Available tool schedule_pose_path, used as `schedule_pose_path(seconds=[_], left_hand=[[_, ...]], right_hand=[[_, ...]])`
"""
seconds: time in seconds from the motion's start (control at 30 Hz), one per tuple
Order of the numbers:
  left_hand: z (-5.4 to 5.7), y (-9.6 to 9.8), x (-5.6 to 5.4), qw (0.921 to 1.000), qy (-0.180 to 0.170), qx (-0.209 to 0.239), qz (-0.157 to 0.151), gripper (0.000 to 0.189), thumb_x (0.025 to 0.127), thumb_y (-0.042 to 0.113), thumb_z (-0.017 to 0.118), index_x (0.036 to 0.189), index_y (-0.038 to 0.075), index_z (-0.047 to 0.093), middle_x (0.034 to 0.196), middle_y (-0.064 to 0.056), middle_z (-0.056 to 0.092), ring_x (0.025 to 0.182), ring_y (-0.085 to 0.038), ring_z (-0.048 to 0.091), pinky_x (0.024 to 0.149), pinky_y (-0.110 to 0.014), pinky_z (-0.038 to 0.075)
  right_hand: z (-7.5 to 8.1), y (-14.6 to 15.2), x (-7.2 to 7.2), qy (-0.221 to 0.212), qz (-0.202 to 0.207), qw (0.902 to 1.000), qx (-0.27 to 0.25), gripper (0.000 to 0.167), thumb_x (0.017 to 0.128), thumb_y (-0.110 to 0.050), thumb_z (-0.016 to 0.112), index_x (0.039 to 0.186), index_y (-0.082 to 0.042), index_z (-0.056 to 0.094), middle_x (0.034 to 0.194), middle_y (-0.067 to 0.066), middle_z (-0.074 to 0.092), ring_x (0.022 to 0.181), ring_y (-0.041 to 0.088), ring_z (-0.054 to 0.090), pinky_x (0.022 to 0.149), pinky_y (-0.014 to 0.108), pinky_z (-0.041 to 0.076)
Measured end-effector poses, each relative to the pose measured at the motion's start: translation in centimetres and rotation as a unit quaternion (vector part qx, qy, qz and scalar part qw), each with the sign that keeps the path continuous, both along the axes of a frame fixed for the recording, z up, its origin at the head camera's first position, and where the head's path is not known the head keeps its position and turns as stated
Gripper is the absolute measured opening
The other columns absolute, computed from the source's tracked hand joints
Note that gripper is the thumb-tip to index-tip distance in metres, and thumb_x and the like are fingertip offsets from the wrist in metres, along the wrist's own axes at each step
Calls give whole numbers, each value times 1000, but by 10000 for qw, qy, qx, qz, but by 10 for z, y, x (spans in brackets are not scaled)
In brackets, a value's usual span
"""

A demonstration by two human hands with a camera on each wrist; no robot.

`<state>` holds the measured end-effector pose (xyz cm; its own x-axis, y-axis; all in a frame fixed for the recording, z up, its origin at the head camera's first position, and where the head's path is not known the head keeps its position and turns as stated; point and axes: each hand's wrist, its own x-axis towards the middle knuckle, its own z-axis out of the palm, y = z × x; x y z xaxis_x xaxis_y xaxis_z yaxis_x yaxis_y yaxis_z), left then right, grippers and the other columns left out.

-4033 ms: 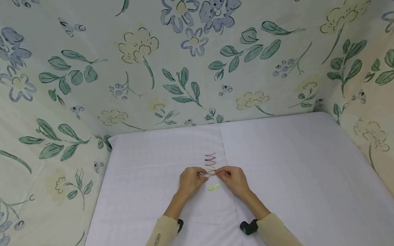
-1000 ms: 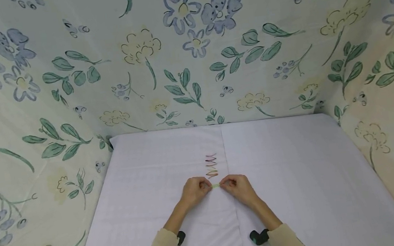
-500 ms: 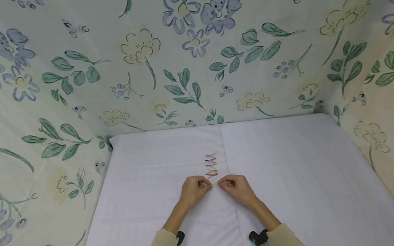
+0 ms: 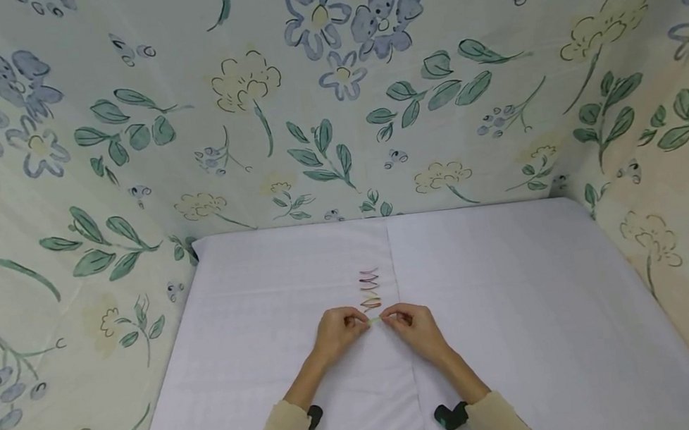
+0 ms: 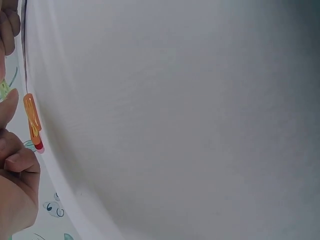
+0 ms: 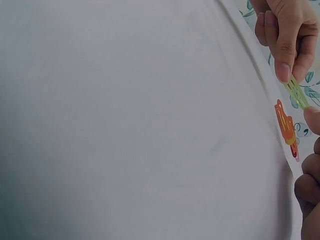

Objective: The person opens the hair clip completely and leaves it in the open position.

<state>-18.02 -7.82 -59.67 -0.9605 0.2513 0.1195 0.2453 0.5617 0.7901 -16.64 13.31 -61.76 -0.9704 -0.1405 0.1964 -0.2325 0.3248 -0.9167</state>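
Observation:
Between my two hands a light green snap hair clip (image 4: 375,321) is held up, pinched at both ends. My left hand (image 4: 337,333) grips its left end with thumb and fingertips. At the other end, the right hand (image 4: 418,331) pinches it the same way. The right wrist view shows the green clip's slotted body spanning the fingers. Just beyond the hands an orange hair clip (image 4: 370,304) rests on the white cloth. Behind it, in a column, are a yellowish clip (image 4: 370,293), a dark red clip (image 4: 368,281) and a pink clip (image 4: 368,271).
A white cloth (image 4: 508,310) with a seam near the middle covers the table. Floral fabric (image 4: 306,106) hangs behind it and along both sides. A dark wrist device (image 4: 452,416) shows at the right sleeve, another (image 4: 315,417) at the left.
Four seconds ago both hands were at the orange clip while the green one lay on the cloth. Both hands now hold the green clip, shifted slightly away from the body over the last second.

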Motion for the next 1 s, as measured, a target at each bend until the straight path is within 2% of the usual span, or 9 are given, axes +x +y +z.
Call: schedule_pose_path(seconds=[0.13, 0.27, 0.5, 0.77, 1.0], left_hand=[[0, -2, 1, 9999, -18, 65, -101, 4, 83, 8, 85, 84, 8, 81, 58, 10, 40, 53, 1, 35, 54, -18, 31], [1, -4, 1, 9998, -4, 62, -174, 5, 83, 6, 85, 83, 8, 81, 58, 10, 39, 54, 0, 34, 56, -18, 31], [-1, -6, -5, 9993, 130, -93, -349, 7, 82, 5, 85, 81, 10, 80, 57, 10, 39, 54, 1, 32, 54, -17, 29], [-4, -6, -13, 9983, 190, -307, -449, 8, 83, 9, 86, 79, 13, 79, 55, 11, 39, 53, 2, 32, 54, -16, 29], [-6, -6, -16, 9981, 215, -301, -501, 8, 83, 9, 86, 79, 12, 79, 54, 10, 39, 52, 1, 30, 54, -16, 29]], right_hand=[[0, 1, -1, -265, 76, 9996, -91, 4, 91, -8, 78, 94, -9, 80, 60, 2, 44, 51, -2, 34, 50, 17, 29], [0, 3, -3, -446, 362, 9983, -32, 3, 94, -11, 76, 95, -11, 79, 61, 3, 44, 52, 0, 35, 51, 17, 29], [-3, 6, -7, -572, 683, 9960, 44, 6, 96, -16, 74, 96, -12, 78, 61, -5, 39, 52, -3, 31, 51, 16, 29], [-1, 5, -8, -518, 746, 9958, -64, 7, 96, -13, 73, 97, -8, 78, 61, -5, 36, 52, -2, 30, 52, 17, 28], [0, 2, -9, -436, 597, 9972, 126, 7, 95, -7, 72, 97, -2, 77, 60, -1, 34, 51, 1, 27, 53, 17, 26]])
